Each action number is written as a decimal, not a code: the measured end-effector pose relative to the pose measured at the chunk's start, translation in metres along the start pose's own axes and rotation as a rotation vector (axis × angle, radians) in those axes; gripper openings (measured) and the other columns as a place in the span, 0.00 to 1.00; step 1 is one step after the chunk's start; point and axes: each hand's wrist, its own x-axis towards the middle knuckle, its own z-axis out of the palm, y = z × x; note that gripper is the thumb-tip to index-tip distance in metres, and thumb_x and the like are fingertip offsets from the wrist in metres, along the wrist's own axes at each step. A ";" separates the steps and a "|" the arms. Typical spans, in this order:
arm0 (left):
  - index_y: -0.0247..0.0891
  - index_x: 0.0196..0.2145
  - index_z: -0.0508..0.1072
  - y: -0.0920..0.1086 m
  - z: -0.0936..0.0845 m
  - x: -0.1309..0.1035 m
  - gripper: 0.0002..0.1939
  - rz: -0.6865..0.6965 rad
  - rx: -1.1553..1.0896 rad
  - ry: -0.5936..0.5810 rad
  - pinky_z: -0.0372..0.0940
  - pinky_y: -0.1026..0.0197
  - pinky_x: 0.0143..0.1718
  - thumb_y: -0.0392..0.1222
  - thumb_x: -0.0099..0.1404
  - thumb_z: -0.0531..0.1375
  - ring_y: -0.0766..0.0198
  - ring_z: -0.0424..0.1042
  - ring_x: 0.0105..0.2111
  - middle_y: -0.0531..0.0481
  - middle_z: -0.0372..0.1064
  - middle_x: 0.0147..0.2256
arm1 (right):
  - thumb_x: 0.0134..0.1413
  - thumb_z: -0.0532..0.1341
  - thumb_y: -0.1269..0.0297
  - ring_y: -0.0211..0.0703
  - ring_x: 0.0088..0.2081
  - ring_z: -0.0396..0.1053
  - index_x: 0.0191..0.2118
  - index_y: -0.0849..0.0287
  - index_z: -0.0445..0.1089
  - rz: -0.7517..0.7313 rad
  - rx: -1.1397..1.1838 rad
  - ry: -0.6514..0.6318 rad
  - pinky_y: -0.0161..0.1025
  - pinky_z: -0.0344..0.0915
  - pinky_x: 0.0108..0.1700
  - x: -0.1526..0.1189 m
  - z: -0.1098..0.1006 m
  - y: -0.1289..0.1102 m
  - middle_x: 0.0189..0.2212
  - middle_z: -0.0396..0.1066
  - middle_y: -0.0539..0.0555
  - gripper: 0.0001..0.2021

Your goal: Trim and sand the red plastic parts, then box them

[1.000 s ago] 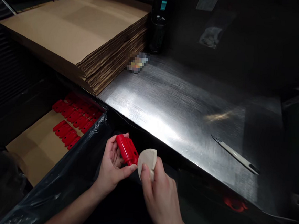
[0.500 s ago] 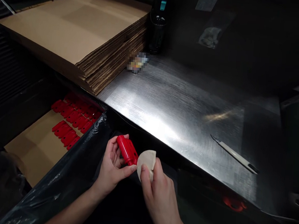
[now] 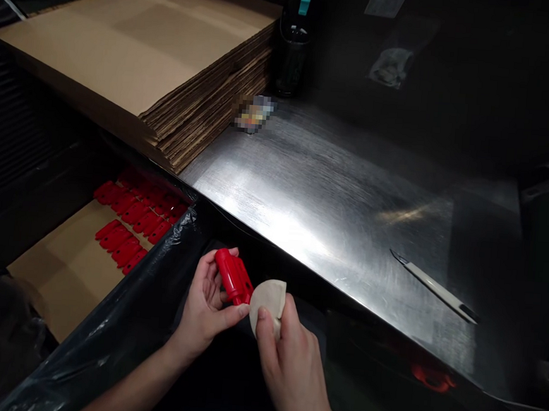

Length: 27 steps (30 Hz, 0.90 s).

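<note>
My left hand (image 3: 207, 308) is closed around a red plastic part (image 3: 231, 275) with a rounded barrel and holes along one side. In my right hand (image 3: 287, 346) is a pale, flat half-round pad (image 3: 268, 298), pinched between thumb and fingers; it looks like felt. The pad's curved edge is at the lower end of the red part, by my left thumb; whether they touch I cannot tell. Both hands are in front of the metal table's near edge. Several similar red parts (image 3: 134, 213) lie in rows on cardboard inside a bin at the left.
A stack of cardboard sheets (image 3: 139, 49) stands on the metal table (image 3: 314, 189) at the back left. Behind it is a dark bottle-like container (image 3: 292, 55). A white-handled knife-like tool (image 3: 432, 286) lies at the right. Black plastic (image 3: 153, 291) lines the bin.
The pad and my right hand have shifted very slightly down and left. My left hand keeps the red part in nearly the same place. The camera view has moved a little.
</note>
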 end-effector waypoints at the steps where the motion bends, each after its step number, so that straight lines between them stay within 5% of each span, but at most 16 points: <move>1: 0.48 0.62 0.64 0.000 0.000 0.000 0.47 0.000 0.000 -0.003 0.78 0.58 0.46 0.42 0.50 0.81 0.48 0.72 0.59 0.38 0.63 0.69 | 0.76 0.50 0.57 0.42 0.14 0.70 0.36 0.51 0.61 0.000 0.002 0.002 0.35 0.58 0.17 0.000 0.001 0.000 0.17 0.69 0.44 0.12; 27: 0.47 0.63 0.64 0.004 -0.004 0.009 0.47 -0.001 0.002 -0.001 0.76 0.53 0.52 0.42 0.50 0.80 0.45 0.70 0.63 0.36 0.63 0.70 | 0.77 0.50 0.54 0.43 0.15 0.69 0.36 0.50 0.61 0.069 0.005 -0.022 0.37 0.57 0.18 0.013 -0.002 -0.003 0.17 0.68 0.44 0.14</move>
